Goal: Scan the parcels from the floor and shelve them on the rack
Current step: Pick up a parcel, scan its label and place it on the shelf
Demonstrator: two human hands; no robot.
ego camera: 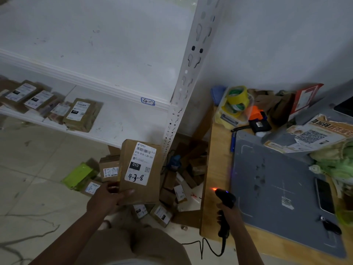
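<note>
My left hand grips the lower left corner of a brown cardboard parcel, held up with its white label facing me; "4-3-8" is handwritten on the label. My right hand holds a black corded barcode scanner to the right of the parcel, its tip glowing red and pointing left. Several more small parcels lie heaped on the floor below. The white metal rack stands ahead, its shelf edge tagged "4-2", with several parcels on the lower shelf at the left.
A wooden desk with a grey mat stands at the right, carrying tape rolls, a phone, keys and papers. A green packet lies on the tiled floor. The rack's upright post rises between shelf and desk.
</note>
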